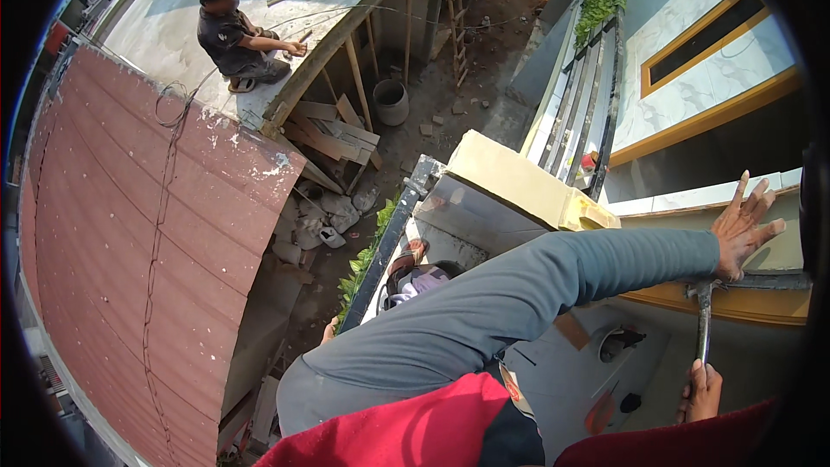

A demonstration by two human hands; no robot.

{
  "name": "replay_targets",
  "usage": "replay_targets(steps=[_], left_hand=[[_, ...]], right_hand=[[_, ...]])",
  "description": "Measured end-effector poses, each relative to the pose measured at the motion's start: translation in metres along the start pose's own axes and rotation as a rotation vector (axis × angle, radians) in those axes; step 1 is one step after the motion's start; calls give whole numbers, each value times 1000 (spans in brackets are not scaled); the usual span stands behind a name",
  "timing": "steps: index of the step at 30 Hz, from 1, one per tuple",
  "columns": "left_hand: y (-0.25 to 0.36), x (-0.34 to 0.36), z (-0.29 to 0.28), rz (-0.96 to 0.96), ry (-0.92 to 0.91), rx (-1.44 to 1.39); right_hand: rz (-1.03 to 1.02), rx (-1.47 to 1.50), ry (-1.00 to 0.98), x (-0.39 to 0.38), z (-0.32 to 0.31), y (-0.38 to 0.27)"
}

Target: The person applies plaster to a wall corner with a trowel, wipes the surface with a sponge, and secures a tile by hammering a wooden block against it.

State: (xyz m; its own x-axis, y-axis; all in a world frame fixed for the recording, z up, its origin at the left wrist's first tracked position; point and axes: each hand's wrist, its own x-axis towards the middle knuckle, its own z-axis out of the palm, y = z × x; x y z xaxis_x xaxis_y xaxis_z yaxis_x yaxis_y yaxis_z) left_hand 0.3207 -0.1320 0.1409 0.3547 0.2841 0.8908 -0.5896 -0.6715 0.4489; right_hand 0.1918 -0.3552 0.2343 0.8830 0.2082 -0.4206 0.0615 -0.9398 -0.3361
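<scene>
My left hand [745, 229] rests with spread fingers on the ledge [782, 280] at the right, its arm in a long grey-blue sleeve stretched across the view. Below it, my right hand [701, 393] is closed round the lower handle of a hammer [705, 320]. The hammer stands upright, its head at the ledge edge just under my left wrist. My left hand holds nothing that I can see. Red cloth [415, 424] at the bottom of the view hides most of my right forearm.
Far below are a white bucket [612, 344] and a tiled floor. A dark railing [372, 290] with green leaves and a cream-topped wall [510, 175] stand left of the ledge. Beyond lie a red metal roof [156, 268], a crouching person [238, 43] on a concrete slab, and a ladder [455, 17].
</scene>
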Motion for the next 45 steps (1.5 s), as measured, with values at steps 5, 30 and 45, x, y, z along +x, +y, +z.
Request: replay_targets(steps=[5, 30, 45], left_hand=[[0, 0, 6, 13, 20, 5], [0, -3, -4, 2, -5, 44], [17, 8, -55, 109, -66, 76]], right_hand=[[53, 32, 25, 8, -4, 12], [1, 90, -123, 9, -7, 13], [45, 55, 33, -37, 13, -36]])
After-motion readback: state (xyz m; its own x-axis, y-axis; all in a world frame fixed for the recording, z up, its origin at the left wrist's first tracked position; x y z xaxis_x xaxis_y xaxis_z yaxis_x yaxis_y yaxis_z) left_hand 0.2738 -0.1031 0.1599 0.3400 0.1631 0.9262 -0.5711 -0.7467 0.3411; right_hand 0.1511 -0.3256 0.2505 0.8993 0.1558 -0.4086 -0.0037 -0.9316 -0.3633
